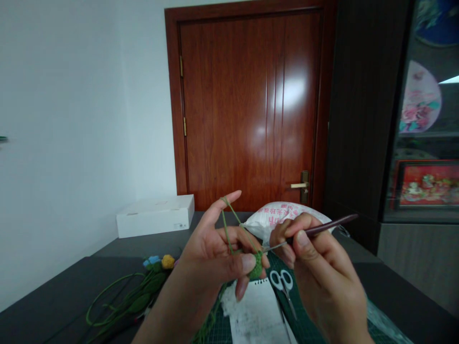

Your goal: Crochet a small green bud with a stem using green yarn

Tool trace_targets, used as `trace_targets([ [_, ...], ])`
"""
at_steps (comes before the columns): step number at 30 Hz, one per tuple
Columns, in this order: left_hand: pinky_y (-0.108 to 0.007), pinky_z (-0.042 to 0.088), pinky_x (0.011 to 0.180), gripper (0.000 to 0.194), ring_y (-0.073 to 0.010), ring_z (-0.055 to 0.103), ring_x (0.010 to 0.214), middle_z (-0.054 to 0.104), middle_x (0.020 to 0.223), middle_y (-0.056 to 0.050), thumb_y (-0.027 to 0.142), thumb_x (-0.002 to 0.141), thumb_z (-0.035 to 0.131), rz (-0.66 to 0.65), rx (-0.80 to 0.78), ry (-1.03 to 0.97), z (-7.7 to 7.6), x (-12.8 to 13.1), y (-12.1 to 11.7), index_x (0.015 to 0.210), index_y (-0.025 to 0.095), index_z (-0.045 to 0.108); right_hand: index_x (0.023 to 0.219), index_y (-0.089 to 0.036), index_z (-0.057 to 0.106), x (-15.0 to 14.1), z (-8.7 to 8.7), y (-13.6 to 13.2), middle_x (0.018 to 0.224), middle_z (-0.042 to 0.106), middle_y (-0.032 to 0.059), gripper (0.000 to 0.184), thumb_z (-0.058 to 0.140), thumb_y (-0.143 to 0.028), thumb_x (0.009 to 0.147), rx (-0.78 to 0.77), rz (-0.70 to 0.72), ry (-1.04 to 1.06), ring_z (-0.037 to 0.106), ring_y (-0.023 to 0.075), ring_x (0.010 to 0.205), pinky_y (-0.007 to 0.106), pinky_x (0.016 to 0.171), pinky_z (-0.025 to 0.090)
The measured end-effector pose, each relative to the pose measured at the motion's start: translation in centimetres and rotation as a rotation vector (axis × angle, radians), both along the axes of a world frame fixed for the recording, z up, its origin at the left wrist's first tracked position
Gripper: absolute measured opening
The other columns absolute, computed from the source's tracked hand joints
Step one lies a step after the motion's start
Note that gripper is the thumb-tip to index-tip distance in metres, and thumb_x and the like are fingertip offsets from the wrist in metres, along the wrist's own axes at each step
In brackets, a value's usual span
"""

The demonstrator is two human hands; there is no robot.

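My left hand (218, 253) pinches a small green crocheted piece (256, 266) between thumb and fingers. Green yarn (234, 215) loops over its raised index finger and runs down to the piece. In my right hand (319, 263) is a crochet hook (332, 225) with a dark handle, held like a pen. The hook's thin metal shaft points left, and its tip meets the top edge of the green piece. Exactly how the tip sits in the stitches is too small to tell.
Below the hands, white-handled scissors (286, 286) and a spiral notepad (254, 310) lie on a green cutting mat (308, 310). Crocheted flowers with green stems (143, 296) lie at left. Farther back are a white box (154, 217) and a white printed bag (283, 212).
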State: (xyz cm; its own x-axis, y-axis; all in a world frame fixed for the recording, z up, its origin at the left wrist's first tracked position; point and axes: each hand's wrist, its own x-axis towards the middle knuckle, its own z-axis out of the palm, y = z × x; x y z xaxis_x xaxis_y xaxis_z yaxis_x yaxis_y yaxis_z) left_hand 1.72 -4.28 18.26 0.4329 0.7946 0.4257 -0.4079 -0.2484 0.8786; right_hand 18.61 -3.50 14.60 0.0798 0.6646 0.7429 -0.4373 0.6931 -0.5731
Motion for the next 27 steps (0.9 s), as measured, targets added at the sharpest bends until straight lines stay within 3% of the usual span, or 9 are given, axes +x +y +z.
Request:
trace_targets([
  [3, -0.015, 0.051, 0.044, 0.100, -0.0197, 0.071, 0.070, 0.074, 0.083, -0.005, 0.008, 0.082, 0.077, -0.008, -0.003, -0.012, 0.0, 0.0, 0.1, 0.159, 0.024, 0.015, 0.088, -0.021, 0.067, 0.2, 0.0, 0.0, 0.071, 0.054, -0.0010, 0.017, 0.060, -0.032, 0.100, 0.028, -0.023, -0.017, 0.051, 0.0131, 0.064, 0.028, 0.062, 0.044],
  [9, -0.019, 0.056, 0.044, 0.106, -0.0213, 0.071, 0.074, 0.072, 0.082, -0.002, 0.006, 0.080, 0.079, 0.071, 0.084, -0.074, -0.2, 0.1, 0.0, 0.159, 0.029, 0.013, 0.096, -0.024, 0.068, 0.3, -0.1, 0.2, 0.078, 0.061, 0.0005, 0.012, 0.057, -0.023, 0.101, 0.227, -0.138, -0.061, 0.059, 0.0151, 0.076, 0.030, 0.072, 0.047],
  [15, -0.013, 0.048, 0.041, 0.100, -0.0196, 0.071, 0.068, 0.073, 0.082, -0.005, 0.008, 0.081, 0.078, -0.093, -0.015, -0.058, -0.5, -0.1, 0.7, 0.159, 0.024, 0.018, 0.086, -0.020, 0.067, -0.2, 0.0, 0.5, 0.067, 0.051, -0.0018, 0.019, 0.060, -0.033, 0.098, -0.095, 0.265, 0.072, 0.046, 0.0123, 0.062, 0.028, 0.062, 0.040],
  [20, -0.013, 0.044, 0.041, 0.089, -0.0178, 0.069, 0.065, 0.072, 0.082, -0.007, 0.010, 0.083, 0.075, -0.188, 0.002, -0.136, -1.0, 0.1, 1.1, 0.156, 0.018, 0.026, 0.081, -0.018, 0.064, -0.7, 0.1, 0.4, 0.065, 0.047, -0.0022, 0.021, 0.058, -0.028, 0.098, -0.243, 0.501, 0.178, 0.040, 0.0106, 0.059, 0.026, 0.060, 0.038],
  [24, -0.014, 0.046, 0.042, 0.079, -0.0172, 0.068, 0.066, 0.071, 0.083, -0.008, 0.009, 0.085, 0.070, -0.173, 0.002, -0.146, -1.0, 0.1, 0.9, 0.154, 0.016, 0.031, 0.081, -0.016, 0.065, -1.0, 0.1, 0.5, 0.064, 0.046, -0.0028, 0.021, 0.059, -0.028, 0.098, -0.303, 0.563, 0.213, 0.040, 0.0093, 0.057, 0.024, 0.059, 0.038],
  [27, -0.014, 0.047, 0.042, 0.078, -0.0172, 0.067, 0.067, 0.070, 0.081, -0.007, 0.009, 0.086, 0.070, -0.119, 0.013, -0.142, -0.7, 0.2, 0.6, 0.153, 0.016, 0.031, 0.081, -0.018, 0.063, -0.9, 0.1, 0.6, 0.065, 0.047, -0.0026, 0.022, 0.059, -0.032, 0.098, -0.275, 0.480, 0.177, 0.044, 0.0107, 0.061, 0.025, 0.062, 0.041],
])
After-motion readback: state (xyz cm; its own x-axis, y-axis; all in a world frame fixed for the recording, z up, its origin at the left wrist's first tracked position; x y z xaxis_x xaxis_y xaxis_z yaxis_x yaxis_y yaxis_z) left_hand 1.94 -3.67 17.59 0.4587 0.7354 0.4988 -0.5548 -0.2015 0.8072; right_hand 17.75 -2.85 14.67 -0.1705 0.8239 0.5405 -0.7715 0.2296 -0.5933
